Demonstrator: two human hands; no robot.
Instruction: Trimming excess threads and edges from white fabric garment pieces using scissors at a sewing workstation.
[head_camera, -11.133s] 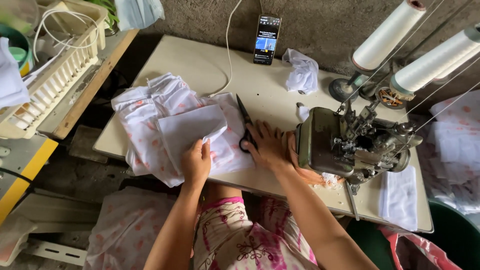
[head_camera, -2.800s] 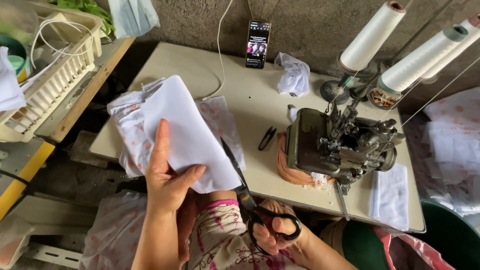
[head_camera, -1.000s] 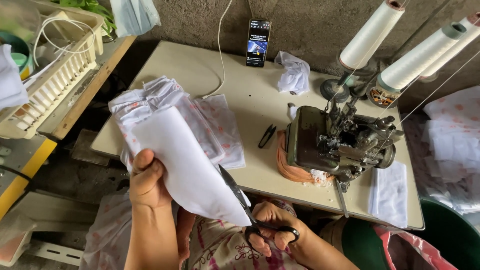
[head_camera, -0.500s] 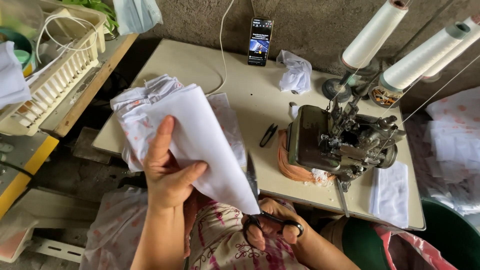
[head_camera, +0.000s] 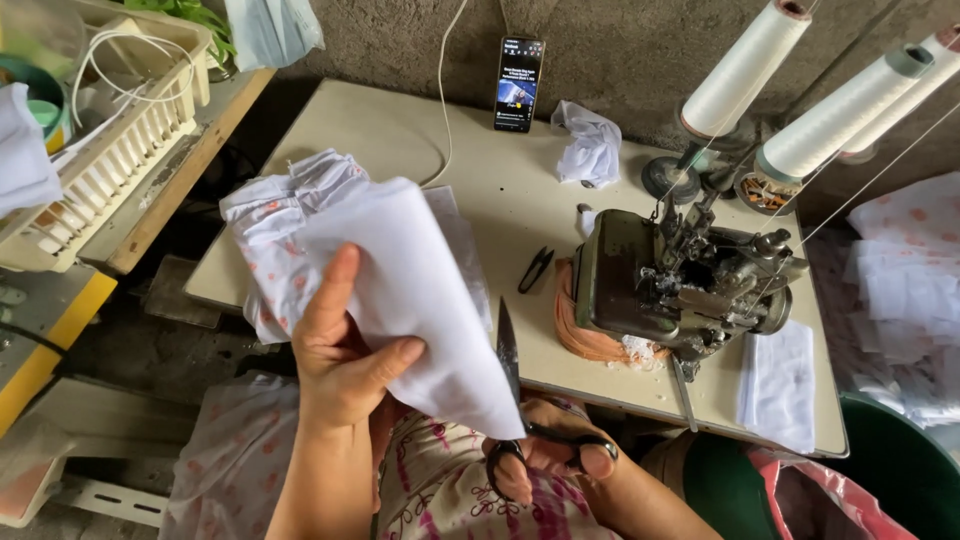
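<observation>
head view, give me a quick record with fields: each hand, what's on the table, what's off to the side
left hand: left hand holds up a white fabric piece
right hand: right hand grips black scissors, blade pointing up beside the fabric
table: table carries a sewing machine, fabric pile, phone, small snips
thread: white cones
side: slatted basket

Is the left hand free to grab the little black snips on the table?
Probably not right now. The left hand is full, holding up a white cloth piece, though the tabletop around the little black snips is bare.
</observation>
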